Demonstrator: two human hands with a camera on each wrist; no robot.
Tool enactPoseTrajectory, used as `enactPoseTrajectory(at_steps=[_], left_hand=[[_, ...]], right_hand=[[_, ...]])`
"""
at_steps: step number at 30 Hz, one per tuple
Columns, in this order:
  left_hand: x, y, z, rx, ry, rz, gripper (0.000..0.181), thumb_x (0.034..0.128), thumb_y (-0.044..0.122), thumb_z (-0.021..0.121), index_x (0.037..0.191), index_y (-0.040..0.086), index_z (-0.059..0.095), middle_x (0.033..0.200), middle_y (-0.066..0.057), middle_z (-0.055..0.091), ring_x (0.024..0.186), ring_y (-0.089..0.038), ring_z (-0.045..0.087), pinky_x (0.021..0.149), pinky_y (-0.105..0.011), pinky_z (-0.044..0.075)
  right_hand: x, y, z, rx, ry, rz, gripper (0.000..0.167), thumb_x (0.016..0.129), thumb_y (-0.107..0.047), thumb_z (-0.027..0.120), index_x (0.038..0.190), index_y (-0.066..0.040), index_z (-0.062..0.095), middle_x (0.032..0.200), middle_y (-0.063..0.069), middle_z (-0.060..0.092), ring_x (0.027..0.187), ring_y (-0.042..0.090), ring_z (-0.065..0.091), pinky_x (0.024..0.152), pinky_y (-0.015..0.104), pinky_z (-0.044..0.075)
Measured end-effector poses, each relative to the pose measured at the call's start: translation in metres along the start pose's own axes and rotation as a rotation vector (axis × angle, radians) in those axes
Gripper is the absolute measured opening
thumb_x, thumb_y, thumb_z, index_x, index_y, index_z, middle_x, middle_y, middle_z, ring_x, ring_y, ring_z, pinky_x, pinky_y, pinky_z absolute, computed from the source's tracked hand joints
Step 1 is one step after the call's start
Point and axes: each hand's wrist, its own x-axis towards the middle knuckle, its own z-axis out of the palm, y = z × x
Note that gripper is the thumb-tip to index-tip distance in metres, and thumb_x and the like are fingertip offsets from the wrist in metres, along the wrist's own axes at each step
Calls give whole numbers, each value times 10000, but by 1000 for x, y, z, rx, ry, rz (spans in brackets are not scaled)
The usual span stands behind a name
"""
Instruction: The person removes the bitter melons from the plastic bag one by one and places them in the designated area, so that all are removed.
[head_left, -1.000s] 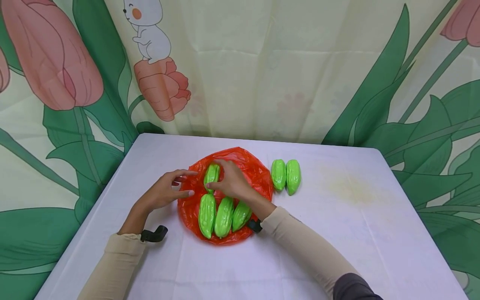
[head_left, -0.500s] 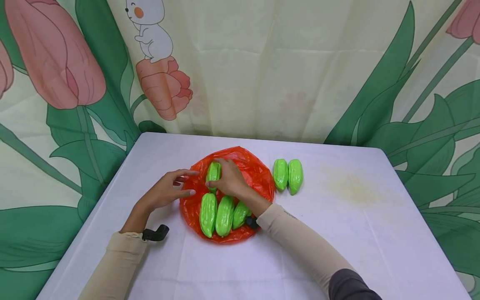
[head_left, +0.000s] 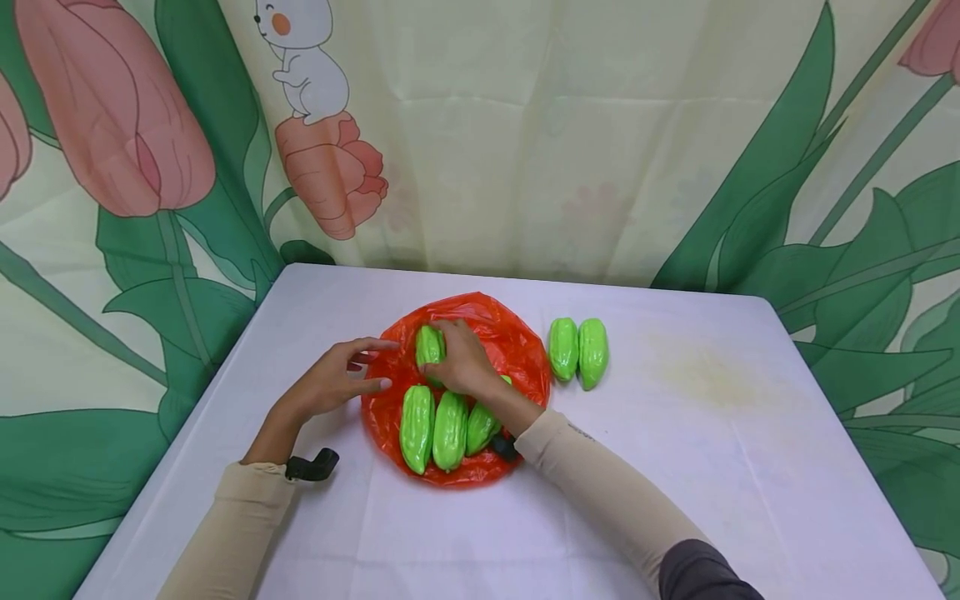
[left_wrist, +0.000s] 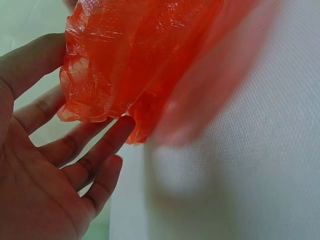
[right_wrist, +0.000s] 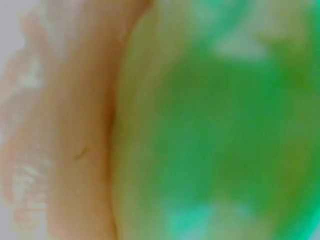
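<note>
A red plastic bag [head_left: 517,350] lies spread in a round shape on the table, its rim raised. Three ridged green bitter melons rest in its near part: a left one [head_left: 417,428], a middle one [head_left: 450,431] and a right one [head_left: 482,428] partly covered by my right wrist. Farther back in the bag, my right hand [head_left: 467,360] grips another bitter melon [head_left: 429,352] between thumb and fingers; the right wrist view holds mostly blurred green. At the bag's left rim, my left hand [head_left: 330,379] has its fingers spread and loosely bent, touching the plastic in the left wrist view.
Two more bitter melons, one [head_left: 563,349] beside the other [head_left: 593,353], lie on the white-covered table [head_left: 675,475] just right of the bag. Behind the table hangs a printed curtain [head_left: 495,167] with tulips and a rabbit.
The whole view has shifted slightly to the right. My right hand keeps its hold on the bitter melon, and a green tip now shows above my right wrist. The left hand stays at the rim.
</note>
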Motion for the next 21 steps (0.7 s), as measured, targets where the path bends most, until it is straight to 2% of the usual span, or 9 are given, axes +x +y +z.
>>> enactPoseTrajectory(at_steps=[3, 10, 21], left_hand=[[0, 0, 0, -3, 4, 1, 600, 948, 279, 807, 1501, 176, 599, 1527, -173, 567, 1379, -409, 522, 1131, -622, 498], [-1, 1, -1, -9, 0, 9, 596, 952, 281, 803, 1498, 159, 598, 1530, -176, 567, 1381, -413, 521, 1141, -624, 484], [-1, 0, -2, 4, 2, -5, 605, 956, 286, 801, 1512, 179, 590, 1551, -174, 553, 1390, -428, 519, 1129, -623, 500]], right_hand=[[-3, -1, -2, 4, -4, 7, 743, 909, -176, 854, 1565, -98, 512, 1473, 126, 544, 1326, 297, 560, 1161, 456, 500], [-15, -4, -11, 34, 0, -7, 719, 917, -164, 846, 1562, -122, 532, 1473, 106, 570, 1257, 280, 594, 1062, 431, 548], [-29, -4, -26, 168, -45, 14, 722, 927, -151, 835, 1576, -150, 519, 1563, 100, 507, 1365, 322, 620, 1031, 435, 609]])
